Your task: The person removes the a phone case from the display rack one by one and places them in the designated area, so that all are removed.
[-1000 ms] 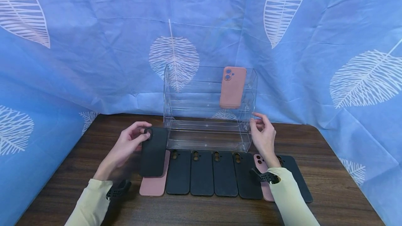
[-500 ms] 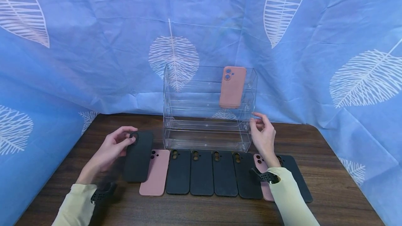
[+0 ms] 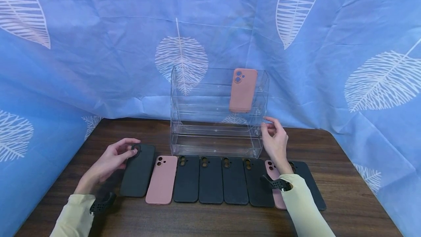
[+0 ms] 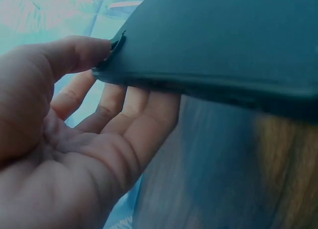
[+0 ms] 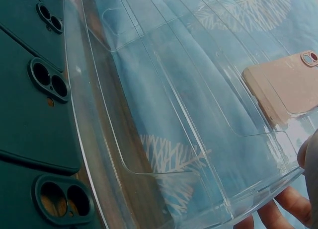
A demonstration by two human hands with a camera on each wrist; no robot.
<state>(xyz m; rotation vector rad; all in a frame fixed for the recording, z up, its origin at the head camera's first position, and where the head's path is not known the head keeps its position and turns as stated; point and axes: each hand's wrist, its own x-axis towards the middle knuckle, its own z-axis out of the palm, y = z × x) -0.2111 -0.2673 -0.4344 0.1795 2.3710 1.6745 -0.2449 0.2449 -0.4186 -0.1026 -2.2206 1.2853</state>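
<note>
My left hand point(image 3: 108, 162) holds a black phone case point(image 3: 139, 173) by its upper left corner, at the left end of a row of cases. In the left wrist view the thumb lies at the camera cutout of this black case point(image 4: 213, 40), and the fingers reach underneath it. A clear tiered display rack point(image 3: 215, 153) stands behind the row. My right hand point(image 3: 275, 142) pinches its right side panel, thumb inside and fingers outside in the right wrist view. One pink phone case point(image 3: 242, 91) leans upright in an upper tier, on the right.
Beside the held case lies a pink case point(image 3: 162, 180), then several black cases point(image 3: 211, 181) side by side. Under my right wrist are another pink case point(image 3: 279, 198) and a black case point(image 3: 310, 184). A blue leaf-print cloth point(image 3: 131, 54) hangs behind the dark wooden table point(image 3: 197, 222).
My left hand has carried the black case left and down, off the pink case it overlapped, toward the table at the row's left end. The right hand has stayed at the rack.
</note>
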